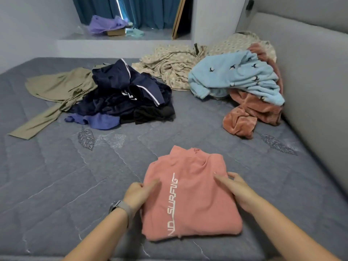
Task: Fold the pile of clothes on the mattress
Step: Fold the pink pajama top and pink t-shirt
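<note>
We see a pink top (pixel 190 194), soft knit folded into a thick rounded rectangle, lying near us on the grey quilted mattress (pixel 56 176). White lettering runs lengthwise down its middle.

Our left hand (pixel 138 194) grips the top's left edge: the thumb lies on the upper face pointing inward, and the fingers are tucked under the fabric where we cannot see them. A grey-strapped watch (pixel 120 206) sits on that wrist. Our right hand (pixel 235 187) grips the right edge the same way, thumb stretched over the cloth, fingers curled round the fold.

Farther off, left of centre, lies the unfolded pile (pixel 124 95): dark navy pieces with white stripes, a black item and a purple knit, all crumpled together. An olive garment (pixel 60 91), thin and smooth, spreads to its left with a long sleeve trailing toward us.

At the far right, against a grey padded headboard (pixel 310 81), a fluffy light-blue fleece (pixel 235 78) with small dark marks rests on a ribbed rust-coloured one (pixel 248 113). Behind them lies a rumpled beige patterned sheet (pixel 173 66).

Beyond the mattress, a lilac cloth (pixel 107 24) sits on a ledge before teal curtains (pixel 146 10).
</note>
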{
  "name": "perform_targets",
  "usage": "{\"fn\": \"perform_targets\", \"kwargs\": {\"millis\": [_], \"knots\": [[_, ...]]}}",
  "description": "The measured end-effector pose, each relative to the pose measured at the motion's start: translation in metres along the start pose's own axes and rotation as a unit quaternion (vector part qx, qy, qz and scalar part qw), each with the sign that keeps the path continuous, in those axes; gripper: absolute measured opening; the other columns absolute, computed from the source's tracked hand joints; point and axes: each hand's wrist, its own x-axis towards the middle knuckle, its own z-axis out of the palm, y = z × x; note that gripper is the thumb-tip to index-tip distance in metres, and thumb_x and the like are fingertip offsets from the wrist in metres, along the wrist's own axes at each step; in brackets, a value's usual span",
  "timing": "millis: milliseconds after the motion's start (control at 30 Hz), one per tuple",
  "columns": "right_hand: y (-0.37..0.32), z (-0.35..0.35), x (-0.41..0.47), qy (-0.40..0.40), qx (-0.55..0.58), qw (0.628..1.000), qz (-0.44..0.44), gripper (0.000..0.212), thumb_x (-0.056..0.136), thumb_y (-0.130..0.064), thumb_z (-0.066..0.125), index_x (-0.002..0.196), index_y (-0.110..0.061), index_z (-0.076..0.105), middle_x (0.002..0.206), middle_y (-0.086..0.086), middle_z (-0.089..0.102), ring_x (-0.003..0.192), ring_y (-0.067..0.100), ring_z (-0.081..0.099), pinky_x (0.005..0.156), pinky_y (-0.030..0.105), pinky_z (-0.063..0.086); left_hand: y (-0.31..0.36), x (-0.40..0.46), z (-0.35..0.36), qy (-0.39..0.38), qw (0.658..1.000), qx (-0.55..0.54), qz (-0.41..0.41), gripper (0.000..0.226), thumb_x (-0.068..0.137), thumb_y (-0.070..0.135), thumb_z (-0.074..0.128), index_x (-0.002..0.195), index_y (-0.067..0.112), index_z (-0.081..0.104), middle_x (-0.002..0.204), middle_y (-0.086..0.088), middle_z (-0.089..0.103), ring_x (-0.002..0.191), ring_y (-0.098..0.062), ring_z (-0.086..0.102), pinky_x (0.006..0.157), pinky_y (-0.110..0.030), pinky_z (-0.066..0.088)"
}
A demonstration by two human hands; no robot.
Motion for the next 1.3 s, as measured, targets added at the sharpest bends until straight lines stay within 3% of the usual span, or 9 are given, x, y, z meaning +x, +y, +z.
{"fn": "perform_targets", "kwargs": {"millis": [133,267,400,567,733,833,967,1133,1300], "knots": [[-0.011,0.031,0.015,0.111,0.001,0.993,-0.037,0.099,0.051,-0.063,0.084,0.129,-0.014,0.05,0.125,0.007,0.061,0.112,0.026,0.06,0.1,0.04,0.047,0.011,0.018,0.017,0.054,0.998,-0.024,0.008,0.068,0.061,0.053,0.076,0.107,0.005,0.061,0.103,-0.008,0.067,0.098,-0.027,0.064,0.087,-0.036,0.053],[-0.02,0.035,0.007,0.224,-0.035,0.942,-0.247,0.056,0.089,-0.016,0.065,0.14,-0.018,0.042,0.132,-0.003,0.051,0.118,0.019,0.046,0.098,0.025,0.034,0.017,0.019,0.029,0.187,0.954,0.018,0.235,0.047,0.087,0.021,0.067,0.129,0.016,0.047,0.117,0.007,0.054,0.104,-0.015,0.053,0.087,-0.022,0.036],[-0.002,0.032,0.011,0.213,-0.289,0.906,-0.226,0.052,0.091,-0.016,0.057,0.139,-0.031,0.046,0.139,0.011,0.044,0.121,0.035,0.05,0.097,0.038,0.04,0.003,0.024,0.045,0.29,0.873,0.29,0.264,0.067,0.085,0.008,0.051,0.142,0.039,0.032,0.141,-0.003,0.037,0.124,-0.026,0.041,0.101,-0.048,0.034],[0.016,0.055,-0.009,0.163,-0.49,0.799,-0.309,0.065,0.084,-0.065,0.038,0.144,-0.039,0.036,0.158,0.01,0.02,0.146,0.032,0.015,0.113,0.049,0.016,-0.022,0.017,0.068,0.186,0.791,0.446,0.374,0.06,0.088,0.052,0.032,0.145,0.034,0.033,0.151,-0.002,0.037,0.142,-0.025,0.027,0.111,-0.064,0.011],[0.05,0.056,0.001,0.048,-0.547,0.807,-0.216,0.105,0.054,-0.084,-0.031,0.149,-0.049,-0.002,0.163,-0.005,-0.006,0.147,0.02,-0.018,0.116,0.048,-0.011,-0.048,0.024,0.07,0.102,0.858,0.469,0.182,0.09,0.068,0.077,-0.005,0.15,0.039,-0.004,0.161,-0.002,-0.008,0.148,-0.024,-0.007,0.113,-0.061,0.008],[0.047,0.056,-0.01,0.097,-0.503,0.838,-0.188,0.095,0.073,-0.088,0.012,0.153,-0.037,0.007,0.162,-0.001,0.003,0.149,0.023,-0.002,0.116,0.051,0.006,-0.027,0.01,0.066,0.131,0.924,0.34,0.115,0.117,0.064,0.089,0.024,0.152,0.014,0.003,0.159,-0.016,0.002,0.147,-0.031,0.005,0.117,-0.047,0.01],[0.056,0.032,-0.018,0.231,-0.299,0.918,-0.119,0.102,0.059,-0.053,0.084,0.138,-0.003,0.041,0.134,0.021,0.05,0.122,0.038,0.046,0.103,0.045,0.036,-0.03,0.006,0.038,0.12,0.986,0.113,0.011,0.11,0.042,0.075,0.075,0.123,0.004,0.054,0.125,-0.015,0.059,0.117,-0.03,0.053,0.102,-0.04,0.042],[0.04,0.006,-0.008,0.065,-0.001,0.998,0.004,0.057,0.059,-0.043,0.087,0.1,-0.007,0.07,0.09,0.01,0.075,0.088,0.027,0.071,0.085,0.048,0.056,-0.023,0.016,0.017,-0.091,0.982,-0.137,-0.089,0.08,0.052,0.056,0.086,0.114,0.01,0.065,0.099,-0.008,0.074,0.094,-0.026,0.07,0.087,-0.04,0.054],[0.014,0.009,0.007,-0.073,0.111,0.988,0.077,0.044,0.07,-0.035,0.077,0.104,-0.007,0.07,0.095,0.012,0.075,0.088,0.023,0.072,0.087,0.04,0.055,-0.003,0.038,0.023,-0.188,0.956,-0.186,-0.127,0.041,0.076,0.044,0.071,0.104,0.015,0.072,0.103,-0.01,0.073,0.089,-0.023,0.072,0.081,-0.036,0.056]]}}
